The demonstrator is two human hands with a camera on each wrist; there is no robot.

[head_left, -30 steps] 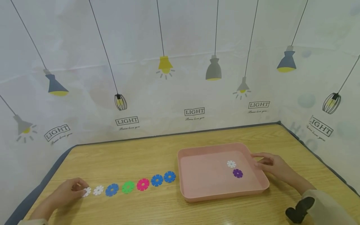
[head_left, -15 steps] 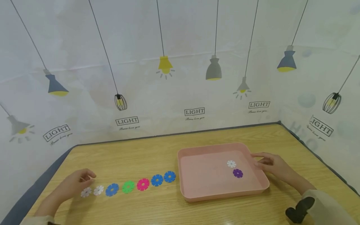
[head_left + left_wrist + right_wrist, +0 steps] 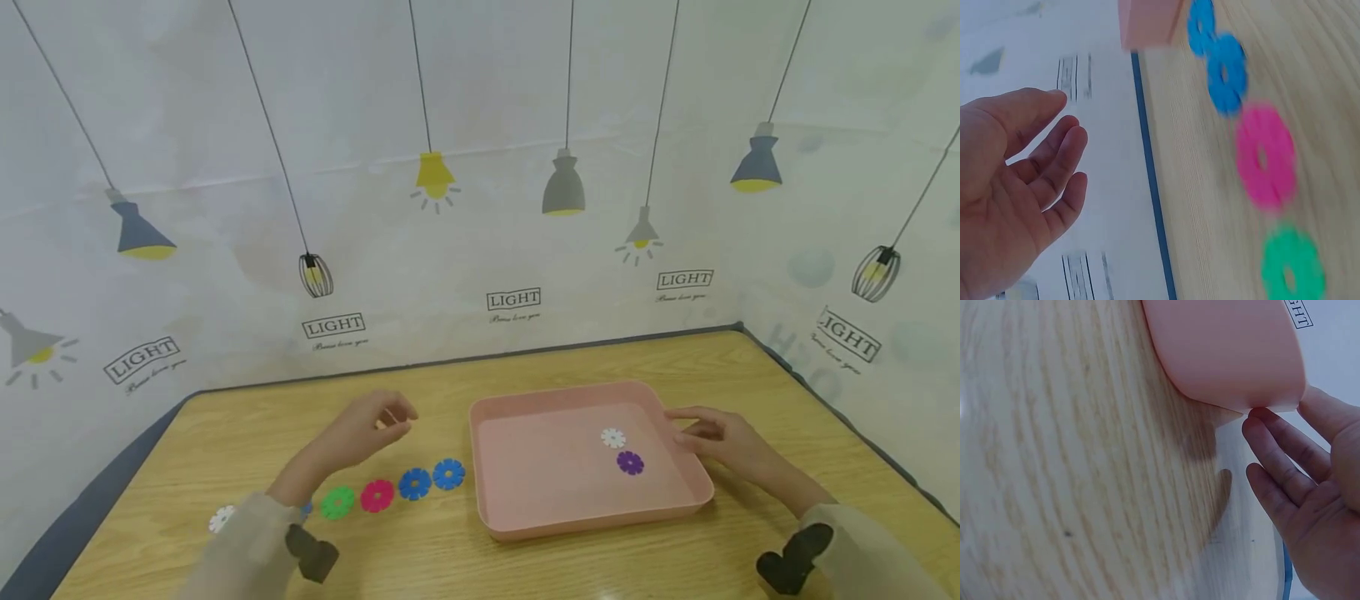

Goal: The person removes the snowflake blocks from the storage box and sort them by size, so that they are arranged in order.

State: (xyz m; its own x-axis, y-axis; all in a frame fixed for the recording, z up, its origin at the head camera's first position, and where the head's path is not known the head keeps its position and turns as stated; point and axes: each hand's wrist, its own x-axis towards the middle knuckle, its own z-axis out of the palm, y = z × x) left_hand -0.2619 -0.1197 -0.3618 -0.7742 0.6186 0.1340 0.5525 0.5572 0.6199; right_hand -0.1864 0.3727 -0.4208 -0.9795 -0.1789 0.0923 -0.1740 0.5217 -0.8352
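My left hand (image 3: 367, 429), its fingers loosely bent and holding nothing, is over the table behind a row of notched interlocking plastic discs. From right to left the row shows two blue discs (image 3: 448, 474), a pink disc (image 3: 377, 496), a green disc (image 3: 338, 502) and a sliver of another blue disc (image 3: 307, 510). At the row's left end lies a white disc (image 3: 222, 519); my left sleeve hides another. With thumb and fingertips my right hand (image 3: 1310, 469) holds the right side of a pink tray (image 3: 555, 527). Inside the tray are a white disc (image 3: 613, 438) and a purple disc (image 3: 630, 463).
The wooden table (image 3: 300, 408) is bordered by a dark blue edge strip (image 3: 420, 364). Behind it and along both sides stands a pale wall covering (image 3: 420, 267) printed with lamps. Black straps (image 3: 311, 554) go around both sleeves.
My left hand has left the white disc at the row's left end, risen and swung right towards the tray. The right hand stays on the tray, and the head view has shifted slightly.
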